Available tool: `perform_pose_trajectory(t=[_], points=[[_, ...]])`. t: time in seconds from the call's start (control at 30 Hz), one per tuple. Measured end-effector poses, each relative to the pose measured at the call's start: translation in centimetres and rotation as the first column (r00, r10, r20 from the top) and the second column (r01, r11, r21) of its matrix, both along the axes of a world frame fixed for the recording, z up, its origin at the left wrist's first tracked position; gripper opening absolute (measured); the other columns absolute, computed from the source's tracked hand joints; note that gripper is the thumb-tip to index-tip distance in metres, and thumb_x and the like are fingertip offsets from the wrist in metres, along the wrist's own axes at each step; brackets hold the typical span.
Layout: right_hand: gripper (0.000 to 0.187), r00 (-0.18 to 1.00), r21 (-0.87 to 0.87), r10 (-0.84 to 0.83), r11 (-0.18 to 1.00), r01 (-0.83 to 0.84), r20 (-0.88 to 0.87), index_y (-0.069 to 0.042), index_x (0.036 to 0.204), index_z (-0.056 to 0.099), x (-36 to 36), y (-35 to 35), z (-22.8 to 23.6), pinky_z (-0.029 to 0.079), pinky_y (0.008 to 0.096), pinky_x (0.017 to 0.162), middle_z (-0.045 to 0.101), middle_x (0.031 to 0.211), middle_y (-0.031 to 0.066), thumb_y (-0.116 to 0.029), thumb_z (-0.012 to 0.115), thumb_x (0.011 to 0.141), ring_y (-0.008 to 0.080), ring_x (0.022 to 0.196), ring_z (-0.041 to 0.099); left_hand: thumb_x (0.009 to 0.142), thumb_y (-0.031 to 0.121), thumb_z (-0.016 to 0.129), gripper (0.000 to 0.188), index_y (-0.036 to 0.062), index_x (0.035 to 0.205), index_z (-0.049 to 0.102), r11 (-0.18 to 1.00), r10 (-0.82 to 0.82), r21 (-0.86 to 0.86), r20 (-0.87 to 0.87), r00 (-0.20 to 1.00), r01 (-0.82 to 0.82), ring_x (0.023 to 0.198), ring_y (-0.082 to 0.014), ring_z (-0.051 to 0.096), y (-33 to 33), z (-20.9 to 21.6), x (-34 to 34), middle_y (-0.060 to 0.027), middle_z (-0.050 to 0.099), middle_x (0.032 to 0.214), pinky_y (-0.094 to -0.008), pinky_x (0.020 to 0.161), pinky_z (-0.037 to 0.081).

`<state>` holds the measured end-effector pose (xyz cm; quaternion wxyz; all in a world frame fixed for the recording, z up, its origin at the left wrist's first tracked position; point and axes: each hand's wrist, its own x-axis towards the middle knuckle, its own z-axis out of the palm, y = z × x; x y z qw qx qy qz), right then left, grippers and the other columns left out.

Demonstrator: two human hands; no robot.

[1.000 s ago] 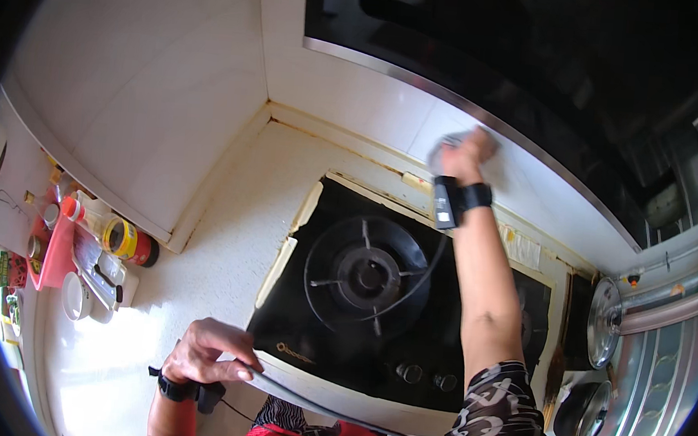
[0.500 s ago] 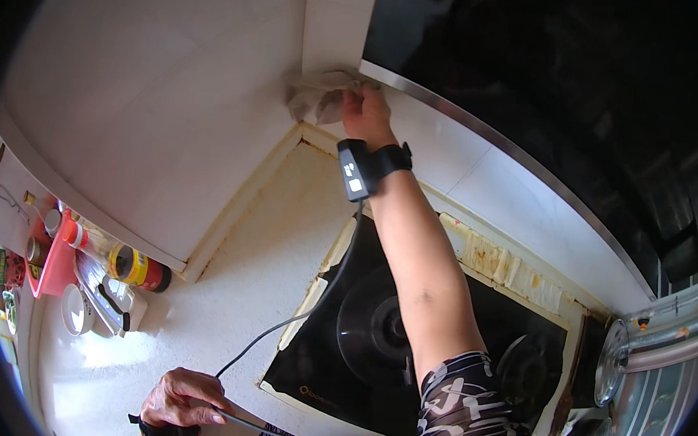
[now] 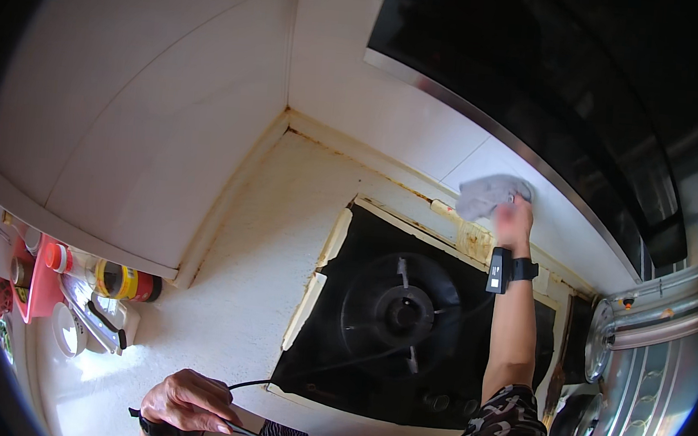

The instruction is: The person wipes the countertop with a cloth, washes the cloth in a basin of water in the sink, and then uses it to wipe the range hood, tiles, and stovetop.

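My right hand (image 3: 516, 223) reaches over the stove and is closed on a light grey cloth (image 3: 486, 196). The cloth lies against the white tiled wall (image 3: 420, 146), below the dark range hood (image 3: 509, 58); hand and cloth are slightly blurred. A black device is strapped to my right wrist. Low at the left, my left hand (image 3: 187, 398) pinches a black cable (image 3: 250, 384), which runs on over the stove. Beneath my right arm sits the black gas stove (image 3: 312, 371), with one burner (image 3: 403, 312) in plain view; the arm covers part of the right side.
Stained, yellowed strips (image 3: 470, 237) edge the stove. On the left counter are a jar (image 3: 114, 280), a white bowl (image 3: 69, 331), a black-handled knife (image 3: 107, 322) and a pink basket (image 3: 44, 292). Pans (image 3: 579, 420) and a round metal lid (image 3: 599, 340) stand at the right.
My right hand has carried the cloth from the wall corner rightward along the back wall. My left hand still holds the cable. The view has shifted slightly, and the left burner is now uncovered.
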<state>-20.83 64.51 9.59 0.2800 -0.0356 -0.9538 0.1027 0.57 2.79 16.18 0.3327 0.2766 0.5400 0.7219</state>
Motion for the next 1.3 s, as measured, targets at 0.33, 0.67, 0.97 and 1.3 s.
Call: perform_pose_trajectory(t=[0.33, 0.67, 0.97, 1.3], points=[[0.027, 0.982, -0.183, 0.162, 0.973, -0.143, 0.093, -0.01, 0.096, 0.071, -16.9, -11.4, -10.4, 0.055, 0.0396, 0.082, 0.071, 0.098, 0.0124, -0.022, 0.068, 0.071, 0.0282, 0.092, 0.067, 0.085, 0.012, 0.074, 0.021, -0.001, 0.101, 0.074, 0.998, 0.047, -0.039, 0.01, 0.999, -0.046, 0.071, -0.0224, 0.065, -4.3, -0.9, -1.2, -0.0164, 0.071, 0.084, -0.0315, 0.061, 0.048], [0.057, 0.835, -0.812, 0.155, 0.195, -0.549, -0.528, -0.002, 0.142, 0.035, -20.2, -41.3, 13.0, 0.038, 0.0385, 0.102, 0.049, 0.125, 0.0151, -0.012, 0.06, 0.091, 0.0293, 0.115, 0.048, 0.079, 0.018, 0.079, 0.02, 0.0018, 0.089, 0.075, 0.932, 0.287, -0.201, -0.102, 0.952, -0.303, 0.085, -0.0232, 0.065, -5.1, -0.4, -0.6, -0.0112, 0.072, 0.085, -0.0478, 0.098, 0.04], [0.066, 0.627, 0.244, 0.25, 0.965, -0.097, -0.738, 0.006, 0.146, 0.023, -20.9, -40.8, 34.6, 0.034, 0.0471, 0.105, 0.04, 0.132, 0.0291, -0.003, 0.05, 0.087, 0.0432, 0.122, 0.039, 0.085, 0.02, 0.075, 0.019, 0.0023, 0.094, 0.075, 0.961, 0.234, -0.088, -0.238, 0.943, -0.261, 0.088, -0.0254, 0.064, -2.3, 0.9, -2.4, -0.0109, 0.072, 0.088, -0.0497, 0.099, 0.04], [0.028, 0.949, 0.753, 0.244, 0.658, -0.009, -0.201, -0.009, 0.115, 0.065, -18.8, -36.5, 6.6, 0.023, 0.0556, 0.114, 0.038, 0.147, 0.0127, -0.013, 0.056, 0.088, 0.0331, 0.145, 0.021, 0.087, 0.016, 0.073, 0.019, 0.0022, 0.1, 0.073, 0.955, 0.149, -0.225, -0.205, 0.967, -0.195, 0.088, -0.0245, 0.063, -1.9, -0.4, -2.7, -0.0114, 0.071, 0.091, -0.04, 0.087, 0.048]])
